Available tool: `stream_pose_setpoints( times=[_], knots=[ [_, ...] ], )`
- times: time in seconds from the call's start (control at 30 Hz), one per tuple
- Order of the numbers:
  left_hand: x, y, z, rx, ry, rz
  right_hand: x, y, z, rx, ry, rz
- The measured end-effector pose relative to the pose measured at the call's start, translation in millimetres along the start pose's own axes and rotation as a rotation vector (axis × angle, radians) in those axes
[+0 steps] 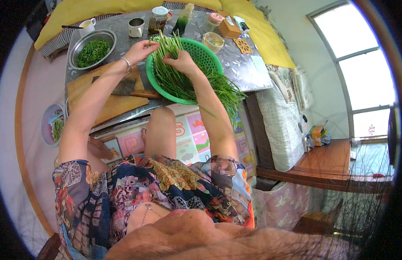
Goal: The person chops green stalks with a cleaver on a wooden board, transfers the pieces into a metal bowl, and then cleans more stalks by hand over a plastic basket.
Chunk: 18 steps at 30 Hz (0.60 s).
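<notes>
A green plastic colander (151,73) on the table holds a heap of long garlic chives (175,78), whose leafy ends hang over its near right rim. My left hand (143,50), with a silver bracelet at the wrist, is at the colander's far left rim and pinches a bit of green stalk. My right hand (182,61) rests over the pale stem ends, thumb and forefinger bent against them; whether it grips any is unclear. Left of the colander, a cleaver (121,85) with a wooden handle lies on a wooden cutting board (106,110), partly behind my left forearm.
A steel bowl (73,53) of chopped greens stands at the left. Behind are a metal mug (136,28), a lidded jar (157,22), a bottle of dark green liquid (183,21), a beige cup (213,42) and a cardboard box (228,27). A basket (48,126) sits on the floor.
</notes>
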State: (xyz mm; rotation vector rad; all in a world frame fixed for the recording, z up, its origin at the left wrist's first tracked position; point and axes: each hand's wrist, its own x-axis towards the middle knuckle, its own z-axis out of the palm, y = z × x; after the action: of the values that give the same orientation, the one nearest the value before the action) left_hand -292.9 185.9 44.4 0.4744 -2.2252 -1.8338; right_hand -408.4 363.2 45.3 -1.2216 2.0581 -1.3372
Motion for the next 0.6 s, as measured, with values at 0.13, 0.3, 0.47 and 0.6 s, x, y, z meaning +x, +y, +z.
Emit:
stream_pose_setpoints(
  times=[0.13,0.3,0.47,0.6],
  knots=[
    [1.8,9.6,6.5,0.061,-0.01,0.17,-6.7,-18.0,-5.1,0.039,-0.083,0.007],
    [7.8,17.4,12.6,-0.023,-0.031,0.145,-12.3,-25.3,-4.0,0.166,-0.049,0.047],
    [9.7,31.9,8.7,-0.114,-0.055,0.138,-6.9,-31.6,-15.2,0.276,-0.198,0.208],
    [4.9,39.2,18.2,-0.08,-0.086,0.154,-6.3,-36.4,-19.5,0.337,-0.175,0.181]
  ],
)
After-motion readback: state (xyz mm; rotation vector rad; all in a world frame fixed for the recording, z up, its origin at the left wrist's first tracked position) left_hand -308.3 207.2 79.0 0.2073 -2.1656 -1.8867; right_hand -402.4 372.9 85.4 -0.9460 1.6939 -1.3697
